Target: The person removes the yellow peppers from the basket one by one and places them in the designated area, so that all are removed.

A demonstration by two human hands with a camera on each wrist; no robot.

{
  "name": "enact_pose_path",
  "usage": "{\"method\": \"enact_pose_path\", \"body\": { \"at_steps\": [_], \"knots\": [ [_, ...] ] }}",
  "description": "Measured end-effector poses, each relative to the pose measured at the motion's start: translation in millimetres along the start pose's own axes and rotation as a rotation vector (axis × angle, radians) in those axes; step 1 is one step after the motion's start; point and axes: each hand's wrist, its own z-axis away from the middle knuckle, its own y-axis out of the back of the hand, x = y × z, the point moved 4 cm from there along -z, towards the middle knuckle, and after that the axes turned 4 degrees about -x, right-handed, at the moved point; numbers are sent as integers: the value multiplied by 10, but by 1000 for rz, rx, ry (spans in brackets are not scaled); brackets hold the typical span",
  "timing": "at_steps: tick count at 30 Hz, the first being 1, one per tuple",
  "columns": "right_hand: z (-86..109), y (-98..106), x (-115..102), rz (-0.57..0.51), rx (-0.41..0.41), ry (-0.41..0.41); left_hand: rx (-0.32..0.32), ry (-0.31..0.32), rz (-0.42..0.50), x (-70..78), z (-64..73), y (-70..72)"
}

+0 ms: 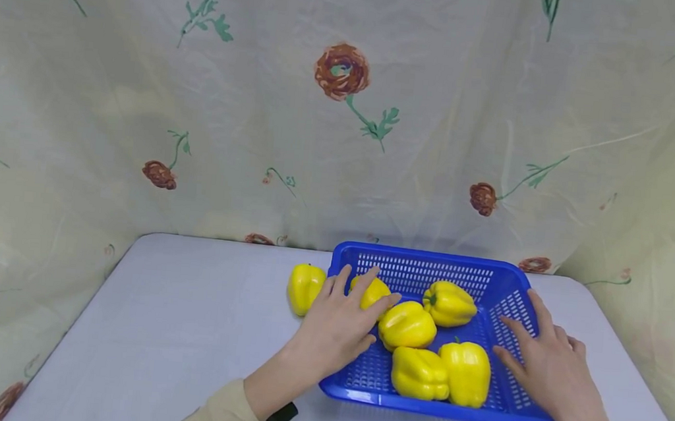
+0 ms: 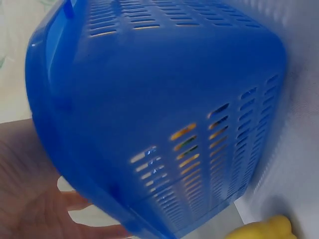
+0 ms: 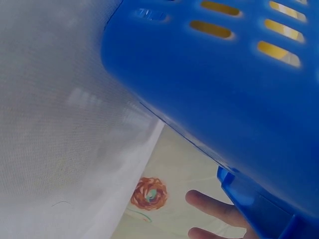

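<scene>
A blue slotted plastic basket (image 1: 411, 405) stands on the table with several yellow bell peppers (image 1: 407, 325) lying in it. Over its left rim reaches my left hand (image 1: 337, 326), fingers spread, partly covering one pepper (image 1: 374, 291) behind them. My right hand (image 1: 557, 370) is at the right rim, thumb and some fingers extending over the inside. In the right wrist view, two straight fingers (image 3: 214, 206) show outside the basket wall (image 3: 199, 94). Another yellow bell pepper (image 1: 305, 289) stands on the table just outside the basket's left side.
The table (image 1: 185, 331) has a white cover, its far edge close behind the basket. A flower-patterned curtain (image 1: 250, 111) hangs at the back and along both sides. Dark straps (image 1: 281, 417) show at the wrists.
</scene>
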Motion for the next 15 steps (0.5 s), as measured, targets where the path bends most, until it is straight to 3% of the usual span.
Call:
{"method": "enact_pose_path", "body": {
  "at_steps": [15],
  "knots": [
    [-7,-4,12,4,-14,-6,-70,-89,-35,142,-91,-136]
  ]
}}
